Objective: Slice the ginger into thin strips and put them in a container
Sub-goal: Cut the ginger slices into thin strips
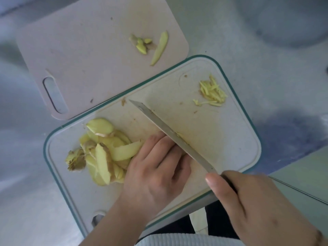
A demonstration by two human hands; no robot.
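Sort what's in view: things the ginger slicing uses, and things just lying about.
In use:
knife in right hand
left hand steadying the ginger being cut
ginger slices
cut strips
teal-rimmed board

Lying about:
pink board
ginger scraps on it

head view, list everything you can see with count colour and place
white board: one, white with teal rim, near on the counter
pink board: one, pale pink, far left, its corner under the white board
ginger slices: a pile, yellow, left part of the white board
ginger strips: a small heap, yellow, far right corner of the white board
ginger scraps: a few, yellow-green, far right part of the pink board
knife: one, steel blade, slanting across the white board
bowl: one, blurred grey, top right
counter: one, grey
left hand: one, fingers curled down beside the blade, next to the slices
right hand: one, grips the knife handle
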